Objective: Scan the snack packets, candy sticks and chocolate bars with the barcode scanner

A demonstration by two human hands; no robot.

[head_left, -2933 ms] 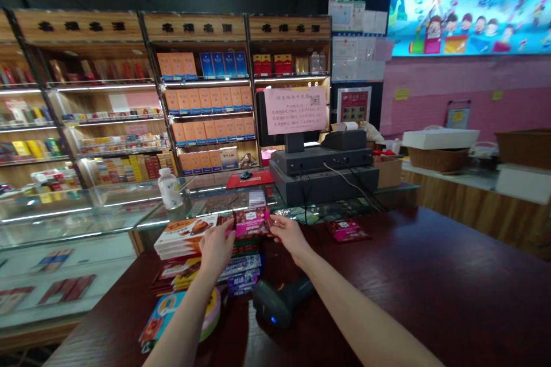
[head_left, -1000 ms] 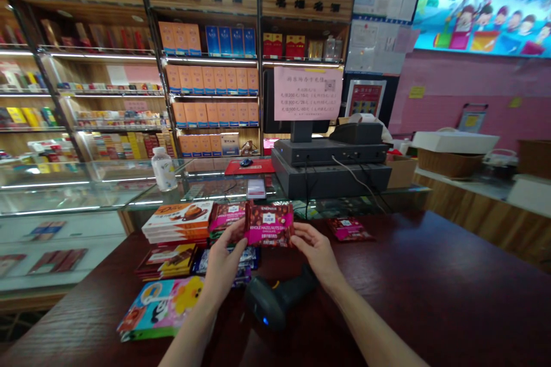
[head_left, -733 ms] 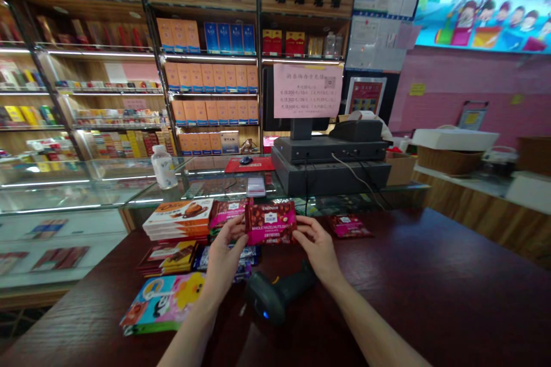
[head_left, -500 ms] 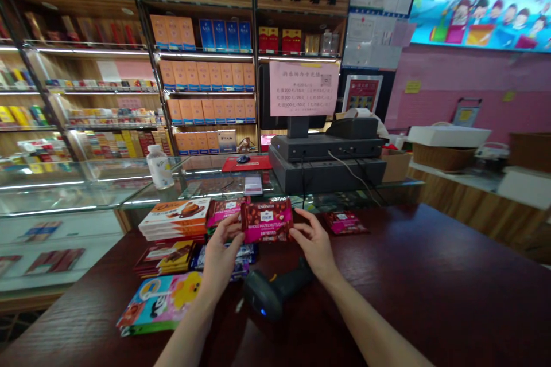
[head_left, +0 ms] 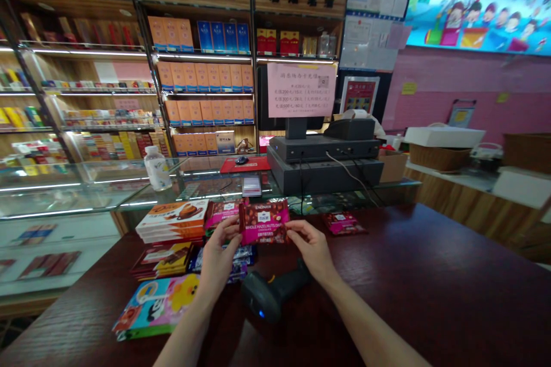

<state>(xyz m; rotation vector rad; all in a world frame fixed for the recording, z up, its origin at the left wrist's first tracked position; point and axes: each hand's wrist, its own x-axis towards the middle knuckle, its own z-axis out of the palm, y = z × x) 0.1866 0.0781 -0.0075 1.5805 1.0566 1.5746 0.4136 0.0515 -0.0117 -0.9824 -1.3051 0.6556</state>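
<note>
- The left hand (head_left: 217, 258) is closed in a pinch on the left edge of a red-and-pink packet of whole-hazelnut chocolate (head_left: 263, 222).
- The right hand (head_left: 312, 249) grasps the packet's right edge between thumb and fingers, so 2 hands share the packet.
- The packet is held upright, its printed front toward the camera, above a dark red-brown wooden counter (head_left: 413, 275) and close to the front of a glass display case (head_left: 129, 186).
- Just behind the left hand, a pink chocolate packet (head_left: 221, 213) lies beside a stack of orange chocolate boxes (head_left: 172, 221).
- Below the left hand lie brown chocolate packets (head_left: 160, 261) and blue-and-white packets (head_left: 224, 260).
- A colourful flat packet with a yellow duck (head_left: 152, 305) lies nearer the camera, at the counter's left side.
- A black handheld barcode scanner (head_left: 269, 292) lies on its side below the right hand, its blue light on.
- Another pink chocolate packet (head_left: 344, 222) lies alone further right.
- On the glass stand a water bottle (head_left: 157, 169), a small phone-like device (head_left: 251, 186), and a computer mouse (head_left: 241, 160) on a red mat (head_left: 241, 166).
- Behind them, a black point-of-sale terminal (head_left: 322, 161) carries a receipt printer (head_left: 350, 129), and a pink printed notice (head_left: 301, 90) is fixed above it.
</note>
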